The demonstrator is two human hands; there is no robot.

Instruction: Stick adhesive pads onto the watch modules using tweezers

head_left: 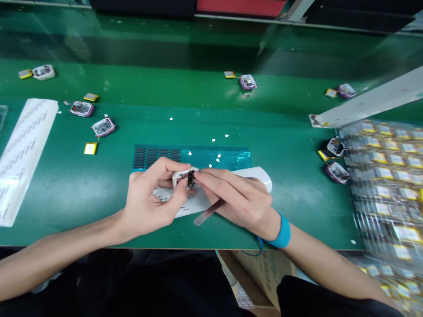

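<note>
My left hand (150, 196) pinches a small white device housing (177, 177) between thumb and fingers. The housing is open, with circuit parts showing inside. My right hand (238, 196) is closed, its fingertips at the housing's right edge over a dark part (191, 178). From under the right palm sticks out a flat grey strip (209, 213); its other end is hidden in the hand. Beneath both hands lies a white printed sheet (185, 210). Behind them is a blue film strip (214, 155) with rows of dark pads (157, 157) at its left.
Purple-edged housings (104, 127) with yellow batteries (90, 148) lie at left; others (247, 82) lie farther back. Clear trays of batteries (386, 189) stand at right beside a white post (366, 99). A long white sheet (28, 154) lies left. My right wrist wears a blue band (280, 232).
</note>
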